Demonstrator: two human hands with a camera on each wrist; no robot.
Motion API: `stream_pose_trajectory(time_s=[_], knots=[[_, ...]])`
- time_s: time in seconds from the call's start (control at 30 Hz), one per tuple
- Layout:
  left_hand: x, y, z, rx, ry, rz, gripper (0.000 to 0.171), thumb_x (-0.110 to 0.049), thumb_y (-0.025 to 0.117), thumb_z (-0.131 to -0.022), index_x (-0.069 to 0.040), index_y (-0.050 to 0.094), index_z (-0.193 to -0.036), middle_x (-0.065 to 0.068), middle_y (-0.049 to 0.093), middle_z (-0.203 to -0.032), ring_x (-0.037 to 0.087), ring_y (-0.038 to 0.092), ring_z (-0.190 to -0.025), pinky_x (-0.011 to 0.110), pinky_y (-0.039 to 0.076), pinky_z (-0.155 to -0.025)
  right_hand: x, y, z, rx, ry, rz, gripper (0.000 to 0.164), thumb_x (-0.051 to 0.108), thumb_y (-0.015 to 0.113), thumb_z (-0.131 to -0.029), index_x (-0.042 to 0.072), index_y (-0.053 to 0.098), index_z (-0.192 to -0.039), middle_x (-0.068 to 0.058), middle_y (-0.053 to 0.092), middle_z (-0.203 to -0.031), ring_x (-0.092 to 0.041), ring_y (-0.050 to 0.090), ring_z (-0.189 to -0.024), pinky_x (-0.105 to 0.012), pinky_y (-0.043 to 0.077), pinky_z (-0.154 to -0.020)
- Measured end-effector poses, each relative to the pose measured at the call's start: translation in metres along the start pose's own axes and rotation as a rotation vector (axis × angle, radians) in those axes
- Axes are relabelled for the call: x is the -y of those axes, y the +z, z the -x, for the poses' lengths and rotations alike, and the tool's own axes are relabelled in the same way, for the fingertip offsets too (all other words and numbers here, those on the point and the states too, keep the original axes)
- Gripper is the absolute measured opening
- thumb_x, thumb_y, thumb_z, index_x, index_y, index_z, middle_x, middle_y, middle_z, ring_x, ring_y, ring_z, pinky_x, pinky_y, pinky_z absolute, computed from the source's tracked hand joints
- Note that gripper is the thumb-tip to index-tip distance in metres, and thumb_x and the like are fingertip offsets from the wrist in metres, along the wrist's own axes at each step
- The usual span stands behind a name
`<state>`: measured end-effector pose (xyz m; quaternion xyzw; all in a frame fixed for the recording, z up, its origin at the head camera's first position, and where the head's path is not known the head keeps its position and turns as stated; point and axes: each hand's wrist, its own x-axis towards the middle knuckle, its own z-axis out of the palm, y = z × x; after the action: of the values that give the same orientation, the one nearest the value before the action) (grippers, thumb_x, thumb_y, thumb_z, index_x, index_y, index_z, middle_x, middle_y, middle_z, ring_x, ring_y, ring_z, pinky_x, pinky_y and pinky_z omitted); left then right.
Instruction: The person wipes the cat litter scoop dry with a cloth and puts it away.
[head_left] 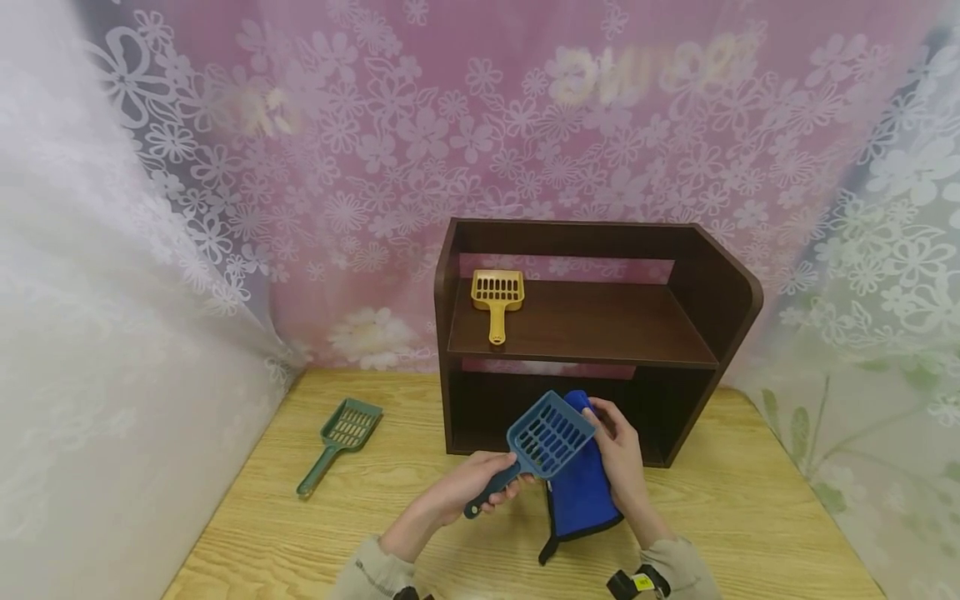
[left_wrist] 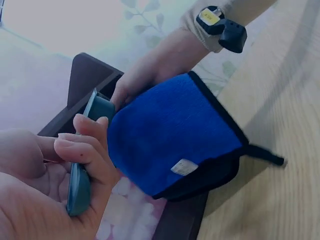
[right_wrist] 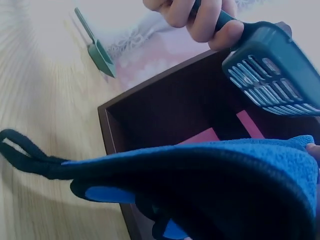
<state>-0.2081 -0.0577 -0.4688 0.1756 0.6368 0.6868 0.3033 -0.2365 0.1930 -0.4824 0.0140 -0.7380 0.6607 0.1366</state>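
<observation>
My left hand (head_left: 480, 483) grips the handle of a dark teal slotted litter scoop (head_left: 553, 433), its head raised in front of the shelf. My right hand (head_left: 618, 446) holds a blue cloth mitt (head_left: 585, 492) with black trim, fingers on its upper end beside the scoop's far edge. The mitt hangs down, its black loop at the lower corner. In the left wrist view the mitt (left_wrist: 175, 135) shows a small white label, with the scoop handle (left_wrist: 79, 190) across my left palm. The right wrist view shows the mitt's wide dark opening and the scoop (right_wrist: 270, 70) above it.
A dark brown two-level shelf (head_left: 585, 321) stands at the back of the wooden table (head_left: 390, 525). On its upper level lies a yellow slotted scoop (head_left: 497, 304). A green slotted scoop (head_left: 341, 442) lies on the table at left. Flowered curtains (head_left: 360, 167) enclose the back and sides.
</observation>
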Motion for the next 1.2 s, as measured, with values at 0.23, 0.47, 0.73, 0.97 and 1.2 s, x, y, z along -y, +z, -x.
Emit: stream_pose_trajectory(time_s=[0.23, 0.47, 0.73, 0.97, 1.2], knots=[[-0.011, -0.001, 0.002, -0.049, 0.031, -0.067, 0.037, -0.030, 0.039, -0.111, -0.001, 0.060, -0.122, 0.001, 0.060, -0.076, 0.005, 0.039, -0.055, 0.017, 0.034, -0.047, 0.006, -0.013, 0.005, -0.004, -0.164, 0.201, 0.027, 0.016, 0.060, -0.104, 0.002, 0.064, -0.127, -0.015, 0.067, -0.119, 0.005, 0.059, -0.097, -0.009, 0.046, -0.084], [-0.028, 0.002, 0.001, -0.034, 0.052, -0.066, 0.041, -0.028, 0.037, -0.112, 0.002, 0.062, -0.121, 0.001, 0.058, -0.078, 0.006, 0.040, -0.056, 0.018, 0.035, -0.048, -0.001, -0.024, 0.006, -0.033, -0.453, 0.455, 0.019, 0.007, 0.071, -0.095, 0.007, 0.069, -0.114, -0.006, 0.071, -0.108, 0.000, 0.061, -0.098, -0.005, 0.040, -0.088], [-0.056, 0.008, -0.002, 0.003, 0.082, -0.095, 0.047, -0.028, 0.035, -0.113, 0.006, 0.064, -0.124, 0.001, 0.060, -0.077, 0.006, 0.042, -0.055, 0.021, 0.037, -0.050, 0.008, -0.031, 0.009, -0.017, -0.763, 0.717, 0.037, -0.004, 0.082, -0.079, 0.010, 0.069, -0.110, -0.003, 0.068, -0.103, -0.020, 0.067, -0.091, -0.032, 0.054, -0.075], [-0.082, 0.013, -0.008, -0.002, 0.120, -0.148, 0.045, -0.030, 0.034, -0.113, 0.003, 0.060, -0.128, 0.003, 0.061, -0.080, 0.008, 0.043, -0.056, 0.019, 0.039, -0.051, 0.013, -0.033, 0.012, 0.010, -0.801, 0.772, 0.030, 0.005, 0.083, -0.082, 0.015, 0.071, -0.107, 0.005, 0.066, -0.100, -0.012, 0.064, -0.089, -0.024, 0.051, -0.074], [-0.105, 0.017, -0.022, -0.080, 0.151, -0.151, 0.035, -0.028, 0.035, -0.113, -0.005, 0.055, -0.129, 0.007, 0.064, -0.086, 0.010, 0.043, -0.057, 0.021, 0.039, -0.054, 0.012, -0.034, 0.015, 0.022, -0.785, 0.760, 0.031, 0.003, 0.081, -0.084, 0.018, 0.072, -0.109, 0.007, 0.065, -0.100, -0.012, 0.064, -0.088, -0.024, 0.051, -0.074]])
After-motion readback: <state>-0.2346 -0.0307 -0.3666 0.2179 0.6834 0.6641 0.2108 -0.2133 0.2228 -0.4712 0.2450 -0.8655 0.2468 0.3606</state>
